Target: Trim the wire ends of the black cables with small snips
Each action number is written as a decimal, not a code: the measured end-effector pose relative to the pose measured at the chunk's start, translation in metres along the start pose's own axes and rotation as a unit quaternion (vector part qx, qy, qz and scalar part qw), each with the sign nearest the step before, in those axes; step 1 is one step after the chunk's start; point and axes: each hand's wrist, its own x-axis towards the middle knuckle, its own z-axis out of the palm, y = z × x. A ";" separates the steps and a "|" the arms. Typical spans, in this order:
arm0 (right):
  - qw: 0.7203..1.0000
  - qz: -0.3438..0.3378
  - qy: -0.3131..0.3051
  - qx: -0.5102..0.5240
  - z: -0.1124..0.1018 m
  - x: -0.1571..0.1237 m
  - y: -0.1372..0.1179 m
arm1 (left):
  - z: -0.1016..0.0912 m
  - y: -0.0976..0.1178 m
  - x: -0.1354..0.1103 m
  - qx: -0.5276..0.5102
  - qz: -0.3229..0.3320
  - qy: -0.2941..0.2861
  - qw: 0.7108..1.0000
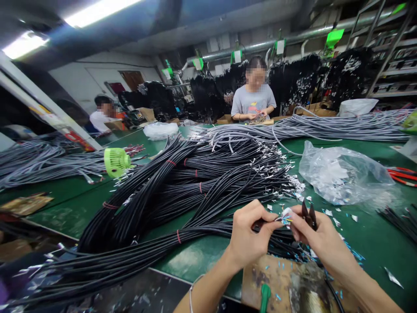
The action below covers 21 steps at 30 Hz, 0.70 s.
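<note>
Stained board (254,281), nearest the head cam I'm watching remotely, carries a green handle (265,298) and blue snippets (278,297). Just beyond it, above the green surface (192,261), L hand (249,232) is closed in a pinch on a cable end (279,219), approx. where thin coloured wires (286,220) fan out. R hand (321,237) pinches close by, at a white scrap (286,211) (prob. foil, too small for me to tell), w/ dark-bladed cutters (309,215) tucked in its grip. I'd judge the cable light & springy, its outside a bit slick, the wires soft & easily nicked: best hold is just behind the wires, w/ only a gentle touch on them. Bundled black cables (195,191) lie to the left; a co-worker (254,102) in grey is opp.
</note>
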 end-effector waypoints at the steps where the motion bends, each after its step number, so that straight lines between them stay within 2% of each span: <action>1: 0.999 -0.028 0.030 -0.032 0.000 -0.001 0.001 | 0.001 0.000 -0.002 0.023 0.026 0.039 0.999; 3: 0.991 -0.077 0.077 -0.076 -0.001 -0.003 0.002 | 0.002 -0.001 -0.005 0.061 0.086 0.100 0.989; 6: 0.983 -0.118 0.078 -0.120 -0.002 -0.007 0.004 | 0.003 -0.003 -0.007 0.097 0.154 0.141 0.973; 11: 0.968 -0.153 0.050 -0.190 0.001 -0.012 0.003 | 0.002 -0.005 -0.009 0.139 0.195 0.147 0.960; 18: 0.955 -0.181 0.077 -0.224 0.001 -0.012 0.003 | 0.003 -0.006 -0.011 0.169 0.217 0.131 0.952; 21: 0.953 -0.179 0.076 -0.232 0.000 -0.012 0.003 | 0.003 -0.007 -0.011 0.174 0.226 0.145 0.948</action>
